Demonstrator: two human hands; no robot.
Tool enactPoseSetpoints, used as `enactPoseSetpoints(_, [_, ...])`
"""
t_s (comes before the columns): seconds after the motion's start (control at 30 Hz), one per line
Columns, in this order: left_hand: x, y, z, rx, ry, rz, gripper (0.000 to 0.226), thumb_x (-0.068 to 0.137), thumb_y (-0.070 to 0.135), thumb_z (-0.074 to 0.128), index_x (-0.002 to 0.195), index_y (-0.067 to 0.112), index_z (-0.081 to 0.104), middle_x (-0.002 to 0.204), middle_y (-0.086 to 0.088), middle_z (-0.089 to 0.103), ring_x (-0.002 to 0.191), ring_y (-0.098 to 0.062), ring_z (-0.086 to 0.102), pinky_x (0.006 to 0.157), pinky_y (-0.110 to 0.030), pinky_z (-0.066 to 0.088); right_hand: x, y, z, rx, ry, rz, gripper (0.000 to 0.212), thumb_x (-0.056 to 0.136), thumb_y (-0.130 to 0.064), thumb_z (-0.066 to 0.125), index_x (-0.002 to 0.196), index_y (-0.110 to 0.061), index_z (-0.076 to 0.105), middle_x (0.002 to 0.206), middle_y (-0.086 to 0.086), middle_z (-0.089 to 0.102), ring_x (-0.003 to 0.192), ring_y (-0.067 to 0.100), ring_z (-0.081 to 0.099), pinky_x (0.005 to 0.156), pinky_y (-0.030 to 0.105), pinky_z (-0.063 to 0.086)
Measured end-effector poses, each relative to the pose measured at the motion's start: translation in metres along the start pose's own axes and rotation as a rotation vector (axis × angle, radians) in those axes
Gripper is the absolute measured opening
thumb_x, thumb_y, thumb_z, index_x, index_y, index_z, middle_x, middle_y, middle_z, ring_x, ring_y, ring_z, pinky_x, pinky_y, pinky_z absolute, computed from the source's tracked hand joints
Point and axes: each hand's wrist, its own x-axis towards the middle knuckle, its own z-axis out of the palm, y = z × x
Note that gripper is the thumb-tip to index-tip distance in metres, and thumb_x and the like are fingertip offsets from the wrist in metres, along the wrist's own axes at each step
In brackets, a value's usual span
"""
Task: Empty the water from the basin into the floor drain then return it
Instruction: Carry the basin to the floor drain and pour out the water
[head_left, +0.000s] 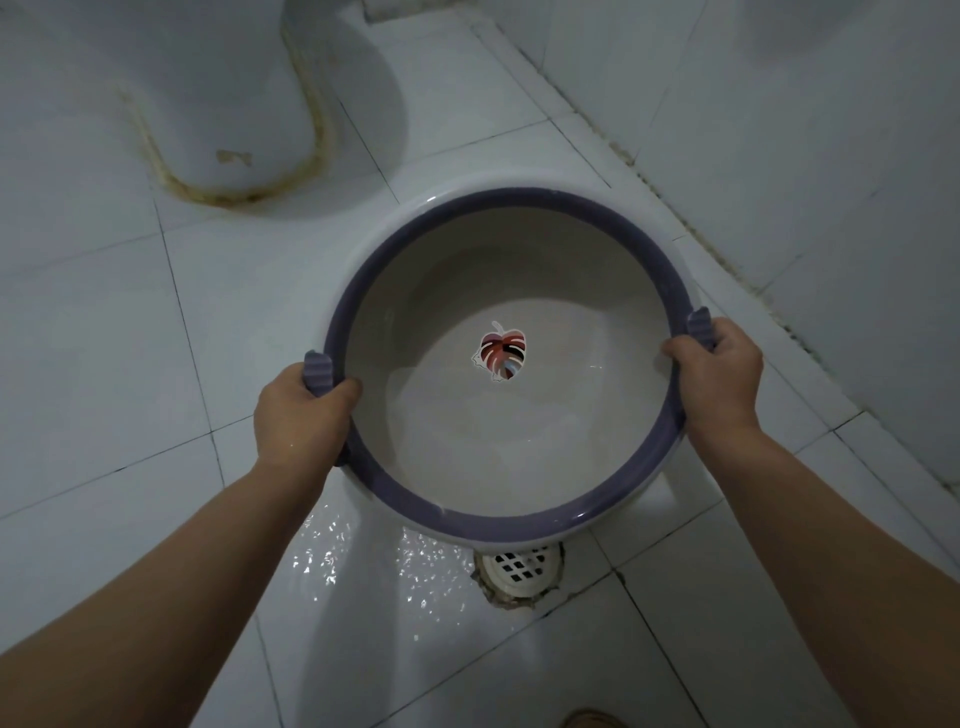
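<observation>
A round white basin (561, 291) with a purple rim and a red leaf picture on its bottom is held above the tiled floor. My left hand (301, 421) grips the purple handle on its left side. My right hand (719, 374) grips the handle on its right side. A thin layer of water seems to lie in the near part of the basin. The white floor drain (522, 569) shows just below the basin's near edge, partly covered by it. Wet, glistening tiles (363, 561) spread to the left of the drain.
A white toilet base (228, 104) with stained sealant stands at the back left. A tiled wall (779, 130) runs along the right side. The tip of a brown slipper (589, 719) shows at the bottom edge.
</observation>
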Motion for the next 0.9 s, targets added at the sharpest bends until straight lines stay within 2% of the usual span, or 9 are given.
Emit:
enactPoseSetpoints(0.3, [-0.0010, 0.0005, 0.0002, 0.016, 0.012, -0.008, 0.016, 0.074, 0.011, 0.060, 0.064, 0.018, 0.050, 0.066, -0.007, 0.055, 0.068, -0.027, 0.055, 0.066, -0.040, 0.049, -0.0010, -0.0010, 0.0006, 0.012, -0.008, -0.004, 0.032, 0.071, -0.004, 0.059, 0.054, -0.025, 0.042, 0.055, -0.003, 0.041, 0.039, -0.004, 0.036, 0.038, 0.009, 0.031])
enactPoseSetpoints(0.47, [-0.0022, 0.0026, 0.0005, 0.025, 0.014, 0.004, 0.017, 0.075, 0.011, 0.060, 0.064, 0.019, 0.050, 0.066, -0.007, 0.055, 0.069, -0.029, 0.057, 0.069, -0.042, 0.051, -0.0023, 0.0001, 0.0000, 0.016, -0.002, -0.007, 0.031, 0.072, -0.004, 0.059, 0.056, -0.025, 0.044, 0.057, -0.003, 0.044, 0.050, 0.005, 0.042, 0.040, 0.007, 0.034])
enactPoseSetpoints(0.6, [-0.0031, 0.0043, 0.0003, 0.023, 0.013, 0.013, 0.017, 0.076, 0.012, 0.060, 0.065, 0.020, 0.050, 0.068, -0.007, 0.056, 0.071, -0.029, 0.057, 0.072, -0.045, 0.052, -0.0022, 0.0003, -0.0003, 0.040, -0.002, -0.024, 0.033, 0.071, -0.001, 0.059, 0.055, -0.025, 0.043, 0.057, -0.003, 0.044, 0.041, -0.006, 0.040, 0.042, 0.007, 0.036])
enactPoseSetpoints(0.9, [-0.0056, 0.0059, -0.0015, 0.020, 0.003, 0.025, 0.013, 0.075, 0.012, 0.060, 0.067, 0.016, 0.052, 0.072, -0.012, 0.058, 0.074, -0.033, 0.059, 0.070, -0.044, 0.052, -0.0005, -0.0003, -0.0006, 0.044, 0.012, -0.038, 0.036, 0.070, 0.000, 0.059, 0.053, -0.027, 0.041, 0.055, -0.005, 0.042, 0.040, -0.008, 0.039, 0.041, 0.005, 0.034])
